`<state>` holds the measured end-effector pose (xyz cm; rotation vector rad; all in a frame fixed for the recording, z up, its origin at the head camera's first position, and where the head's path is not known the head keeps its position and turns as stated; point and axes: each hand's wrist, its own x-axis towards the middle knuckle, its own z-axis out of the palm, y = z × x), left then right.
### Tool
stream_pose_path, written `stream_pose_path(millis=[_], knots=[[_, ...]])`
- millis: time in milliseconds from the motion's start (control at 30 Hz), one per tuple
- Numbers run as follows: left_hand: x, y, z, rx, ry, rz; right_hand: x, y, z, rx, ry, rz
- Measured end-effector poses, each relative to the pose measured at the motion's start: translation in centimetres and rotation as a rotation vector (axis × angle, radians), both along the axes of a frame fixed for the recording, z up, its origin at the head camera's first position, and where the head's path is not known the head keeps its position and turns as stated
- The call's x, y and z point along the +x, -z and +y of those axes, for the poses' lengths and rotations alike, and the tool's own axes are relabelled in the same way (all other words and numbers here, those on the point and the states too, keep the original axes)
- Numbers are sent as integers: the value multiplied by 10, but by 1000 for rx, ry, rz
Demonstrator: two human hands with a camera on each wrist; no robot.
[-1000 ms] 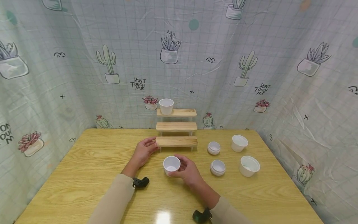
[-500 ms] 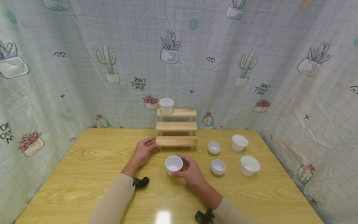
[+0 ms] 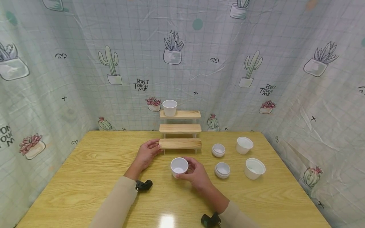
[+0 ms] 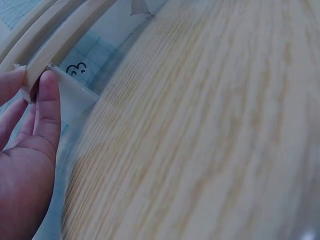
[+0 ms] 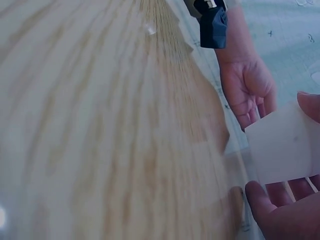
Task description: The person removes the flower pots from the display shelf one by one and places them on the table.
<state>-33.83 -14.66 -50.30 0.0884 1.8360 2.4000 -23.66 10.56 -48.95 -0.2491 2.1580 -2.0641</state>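
My right hand (image 3: 197, 174) holds a plain white cup (image 3: 179, 165) in front of the stand, with the thumb on the near side and the fingers behind. In the right wrist view the cup (image 5: 285, 145) appears between thumb and fingers; whether it touches the table cannot be told. My left hand (image 3: 146, 155) pinches the left end of the lowest step of a three-step wooden display stand (image 3: 180, 143). The left wrist view shows thumb and fingers around that board end (image 4: 31, 80). Another white cup (image 3: 170, 108) stands upright on the top step, at its left.
On the table's right side stand two small low white bowls (image 3: 218, 150) and two larger white tubs (image 3: 244, 145); the front tub (image 3: 254, 168) has something pale inside. A patterned curtain (image 3: 196, 76) hangs close behind the stand. The wooden table (image 3: 85, 177) reaches toward the front.
My right hand has moved a little to the right, carrying the white cup with it. The left hand keeps its place on the stand.
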Motion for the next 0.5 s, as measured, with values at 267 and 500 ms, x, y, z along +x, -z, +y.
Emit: stream_pose_path(millis=[267, 500], knots=[[0, 1, 0, 13, 3, -1, 2, -5, 3, -6, 10, 12], [0, 0, 0, 21, 8, -2, 1, -9, 8, 3, 36, 26]])
